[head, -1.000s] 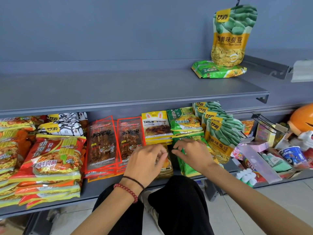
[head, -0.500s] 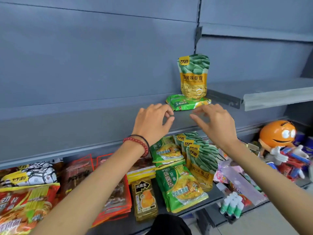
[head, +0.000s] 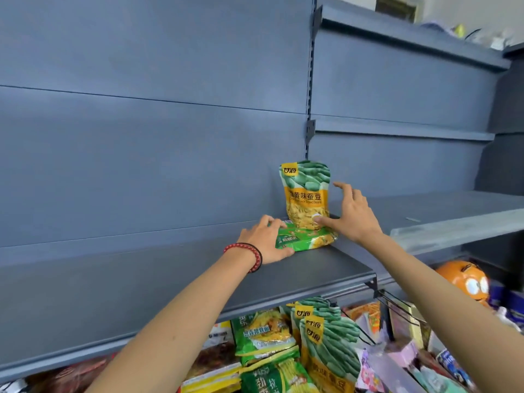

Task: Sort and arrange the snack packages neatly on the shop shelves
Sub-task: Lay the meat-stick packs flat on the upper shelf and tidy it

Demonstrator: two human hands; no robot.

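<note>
A round orange toy [head: 465, 282] with big white eyes sits low on the right. Just left of it hangs a black wire rack [head: 397, 307], with pink packs [head: 404, 350] below it. High in the right corner lies a small yellow-green thing [head: 460, 30], too blurry to tell.

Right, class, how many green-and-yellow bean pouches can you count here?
3. The upright pouch stands on the upper shelf, at the right hand. The front pouch and rear pouch overlap underneath that shelf. Others may hide behind.
</note>
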